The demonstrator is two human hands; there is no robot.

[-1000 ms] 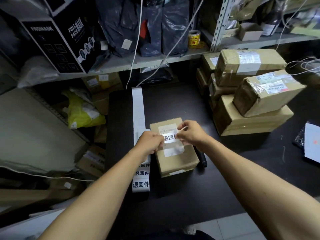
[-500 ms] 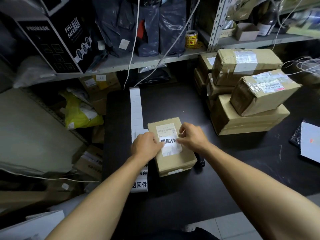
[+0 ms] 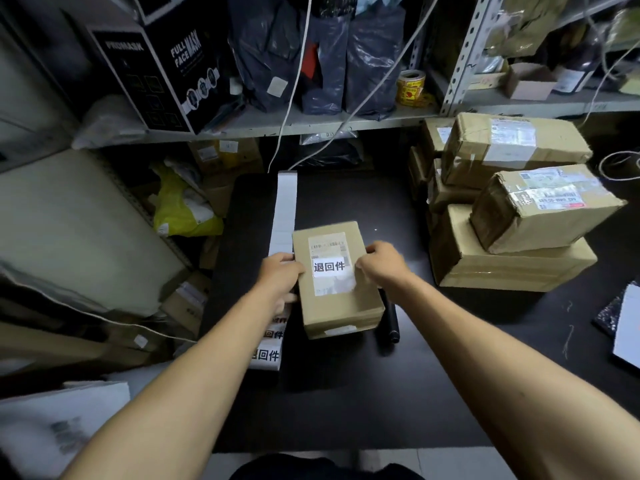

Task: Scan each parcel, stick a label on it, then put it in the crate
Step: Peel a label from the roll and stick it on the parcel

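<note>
A small brown cardboard parcel lies on the black table in front of me. A white label with black characters is stuck flat on its top, over the shipping slip. My left hand grips the parcel's left edge with curled fingers. My right hand grips the right edge beside the label. A long strip of label backing with more printed labels runs along the parcel's left side. No crate is in view.
A stack of taped brown parcels stands at the right. A black cylindrical tool lies just right of the small parcel. Shelves with dark bags, a black mask box and a tape roll rise behind. Clutter fills the floor left.
The label, held above the parcel by both hands a second ago, now lies flat on its top. Both hands have slid outward to the parcel's sides.
</note>
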